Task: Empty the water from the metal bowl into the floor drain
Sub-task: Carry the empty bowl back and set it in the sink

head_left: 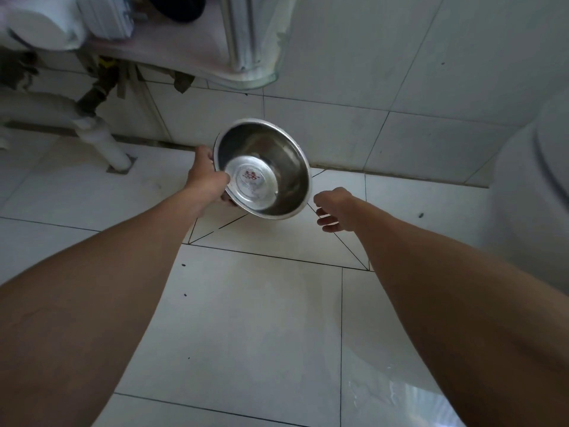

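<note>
The left hand (206,177) grips the rim of the tilted steel bowl (263,169), apparently emptied; the right hand (334,209) hovers beside it, loosely spread. Next: upright it.

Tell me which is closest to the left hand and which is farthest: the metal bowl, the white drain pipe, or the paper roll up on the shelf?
1. Metal bowl: held by the left hand, whose fingers grip its left rim.
2. White drain pipe: to the left, where it enters the floor by the wall.
3. Paper roll: farthest, on the shelf at upper left.
</note>
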